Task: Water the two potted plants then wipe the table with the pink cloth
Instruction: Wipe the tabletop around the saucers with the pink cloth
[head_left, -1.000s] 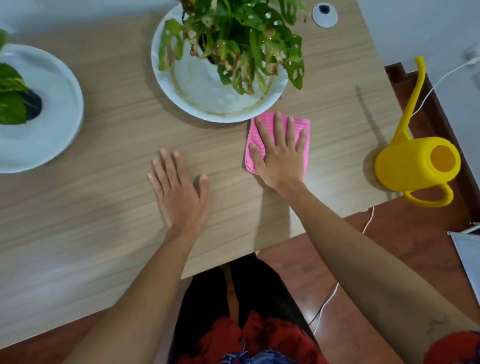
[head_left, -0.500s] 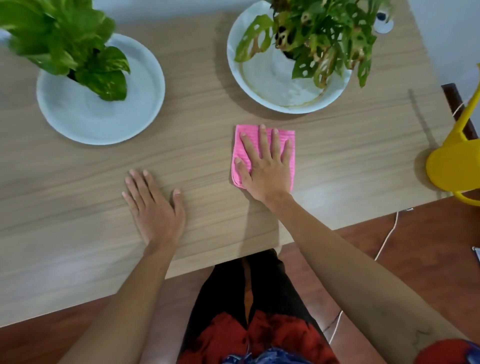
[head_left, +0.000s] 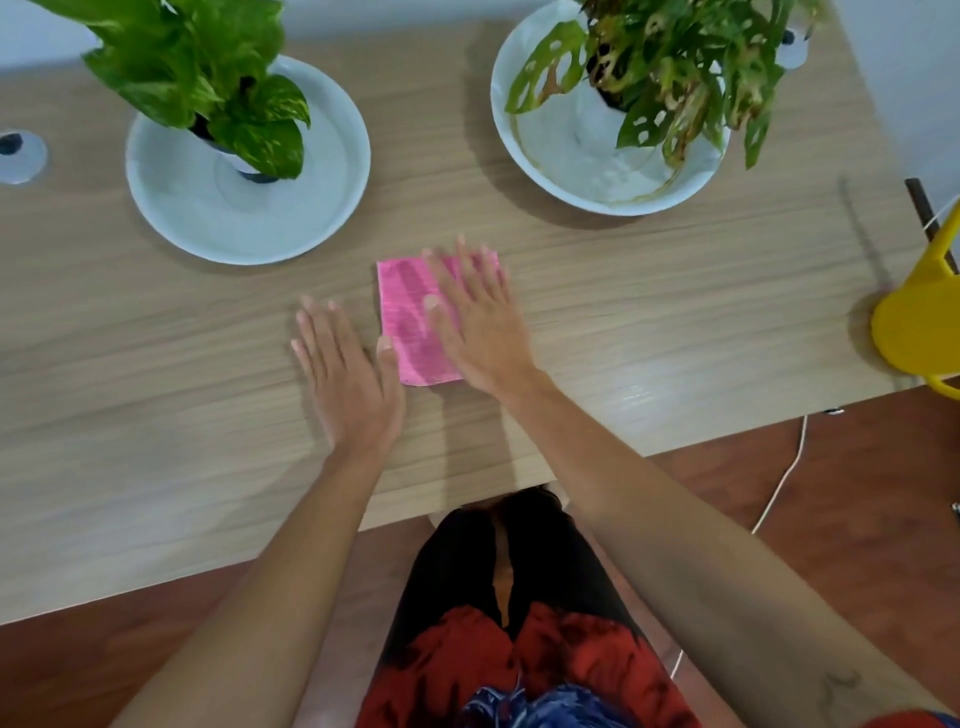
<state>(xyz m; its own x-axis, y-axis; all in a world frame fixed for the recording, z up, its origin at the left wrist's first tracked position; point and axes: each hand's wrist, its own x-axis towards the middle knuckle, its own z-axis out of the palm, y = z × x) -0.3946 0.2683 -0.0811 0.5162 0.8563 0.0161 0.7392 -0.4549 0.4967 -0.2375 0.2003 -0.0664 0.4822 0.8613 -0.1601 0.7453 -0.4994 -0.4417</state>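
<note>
A folded pink cloth (head_left: 410, 317) lies flat on the wooden table (head_left: 649, 312), midway between the two plants. My right hand (head_left: 478, 322) presses on the cloth's right half with straight, spread fingers. Flat on the bare wood just left of the cloth rests my left hand (head_left: 348, 374), its thumb tip touching the cloth's left edge. A potted plant with broad green leaves (head_left: 208, 67) stands in a white saucer (head_left: 322, 197) at the back left. A second potted plant with holed leaves (head_left: 680, 62) stands in a white bowl-like saucer (head_left: 561, 171) at the back right.
A yellow watering can (head_left: 914, 322) stands at the table's right edge, partly cut off by the frame. Two round white cable grommets sit in the table, one (head_left: 21, 156) at far left and one (head_left: 792, 47) at far right. A white cord (head_left: 779, 483) runs over the floor.
My right hand has slid the pink cloth leftward across the table until it meets my left hand. The camera view has swung left, bringing the left plant fully in.
</note>
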